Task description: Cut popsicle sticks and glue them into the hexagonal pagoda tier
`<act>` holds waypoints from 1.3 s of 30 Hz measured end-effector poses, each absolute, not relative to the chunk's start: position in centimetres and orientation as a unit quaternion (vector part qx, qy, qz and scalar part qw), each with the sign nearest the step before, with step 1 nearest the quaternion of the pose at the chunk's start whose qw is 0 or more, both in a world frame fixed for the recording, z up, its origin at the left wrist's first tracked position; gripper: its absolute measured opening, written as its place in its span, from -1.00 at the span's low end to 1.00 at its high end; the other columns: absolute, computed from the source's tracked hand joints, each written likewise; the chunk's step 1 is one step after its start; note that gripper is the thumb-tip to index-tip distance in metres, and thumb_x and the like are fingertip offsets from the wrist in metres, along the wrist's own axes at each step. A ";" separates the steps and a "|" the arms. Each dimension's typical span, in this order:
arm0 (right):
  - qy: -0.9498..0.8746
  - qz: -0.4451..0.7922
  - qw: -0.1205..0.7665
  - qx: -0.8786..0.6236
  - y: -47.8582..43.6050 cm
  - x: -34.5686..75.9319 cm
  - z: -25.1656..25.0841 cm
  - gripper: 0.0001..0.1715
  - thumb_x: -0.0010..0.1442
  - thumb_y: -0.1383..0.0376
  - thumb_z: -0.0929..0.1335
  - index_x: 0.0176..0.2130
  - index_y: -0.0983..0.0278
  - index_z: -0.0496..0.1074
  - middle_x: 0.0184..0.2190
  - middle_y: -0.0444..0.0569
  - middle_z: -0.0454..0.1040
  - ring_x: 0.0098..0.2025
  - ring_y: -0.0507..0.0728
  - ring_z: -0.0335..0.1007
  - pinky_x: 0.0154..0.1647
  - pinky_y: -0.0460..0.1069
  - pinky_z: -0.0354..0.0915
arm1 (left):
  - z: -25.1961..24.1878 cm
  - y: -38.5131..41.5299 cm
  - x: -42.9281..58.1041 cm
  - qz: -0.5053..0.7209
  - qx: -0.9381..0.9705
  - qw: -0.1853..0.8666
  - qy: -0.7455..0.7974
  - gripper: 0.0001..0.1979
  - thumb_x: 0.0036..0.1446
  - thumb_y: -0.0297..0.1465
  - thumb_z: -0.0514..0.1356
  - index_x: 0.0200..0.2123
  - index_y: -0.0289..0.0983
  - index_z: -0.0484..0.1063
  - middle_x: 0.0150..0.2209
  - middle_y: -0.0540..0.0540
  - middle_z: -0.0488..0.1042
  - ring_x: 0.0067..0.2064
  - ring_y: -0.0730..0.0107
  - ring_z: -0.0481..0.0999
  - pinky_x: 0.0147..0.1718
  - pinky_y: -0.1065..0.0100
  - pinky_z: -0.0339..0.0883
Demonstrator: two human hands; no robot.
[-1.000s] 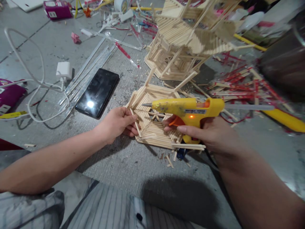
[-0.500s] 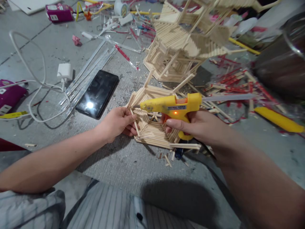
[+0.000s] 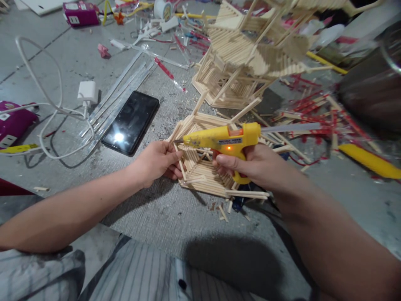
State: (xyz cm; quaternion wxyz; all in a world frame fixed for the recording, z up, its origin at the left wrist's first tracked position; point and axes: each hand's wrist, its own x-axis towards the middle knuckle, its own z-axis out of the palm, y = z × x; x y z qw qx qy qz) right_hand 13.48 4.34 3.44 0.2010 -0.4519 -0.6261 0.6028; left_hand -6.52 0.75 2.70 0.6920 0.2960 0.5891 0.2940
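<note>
A hexagonal frame of glued wooden sticks point(image 3: 200, 171) lies on the grey mat in front of me. My left hand point(image 3: 158, 161) pinches a stick at the frame's left edge, fingers closed on it. My right hand point(image 3: 253, 165) grips a yellow hot glue gun point(image 3: 224, 138) with its orange light on and a glue stick out of the back. The nozzle points left and reaches the frame's upper left corner, just above my left fingers.
A tall stick tower point(image 3: 247, 54) stands behind the frame. A black phone point(image 3: 131, 122) lies at left, beside clear glue sticks point(image 3: 117, 96), a white charger point(image 3: 87, 92) and cable. Red-wrapped sticks point(image 3: 313, 113) litter the right. A dark blurred object point(image 3: 372, 92) fills the right edge.
My right hand has carried the glue gun leftwards, so the nozzle went from mid-frame to the upper left corner by my left fingers. My left hand has kept its hold.
</note>
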 end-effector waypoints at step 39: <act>-0.607 0.604 0.218 -0.468 4.2 13.2 3.4 -0.59 -0.20 0.06 0.48 -0.47 0.26 0.33 -0.58 -0.17 0.35 -0.62 -0.05 0.18 -0.65 -0.11 0.26 | 2.5 0.5 -6.6 0.311 0.295 0.691 0.582 -0.76 0.21 -0.55 0.03 -0.52 -0.32 0.23 -0.61 -0.02 0.44 -0.64 0.59 0.40 -0.61 0.53 0.31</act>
